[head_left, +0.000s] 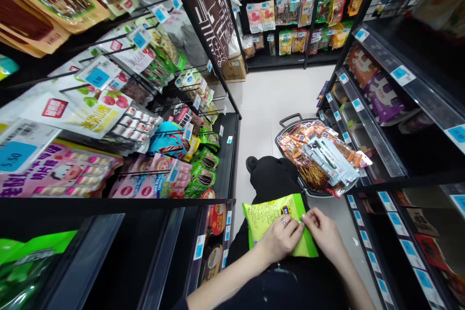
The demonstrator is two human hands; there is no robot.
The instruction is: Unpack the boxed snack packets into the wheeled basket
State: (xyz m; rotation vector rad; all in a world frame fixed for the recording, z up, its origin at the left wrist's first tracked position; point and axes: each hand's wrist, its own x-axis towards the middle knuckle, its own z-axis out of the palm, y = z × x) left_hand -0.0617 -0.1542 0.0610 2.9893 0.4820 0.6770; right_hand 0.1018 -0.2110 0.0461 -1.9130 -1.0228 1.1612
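Note:
A yellow-green snack bag [267, 218] lies across my dark-clothed lap, its printed side up. My left hand [279, 240], with a ring on one finger, rests over the bag with its fingers curled in near the green end. At that same end my right hand [321, 230] pinches the bag's edge between thumb and fingers. The fingertips of both hands are close together, and whatever small part they grip there is hidden. Beyond my knee, a dark shopping basket [281, 128] full of orange-brown snack packs [307, 143] and pale blue packs [332, 157] stands on the floor.
A shelf rack [228, 155] with hanging candy bags [109, 111] lines my left side. Another shelf [378, 131] with price tags runs close on the right. Pale floor [261, 106] leads to a cardboard box [234, 69] and more hanging snacks [292, 41].

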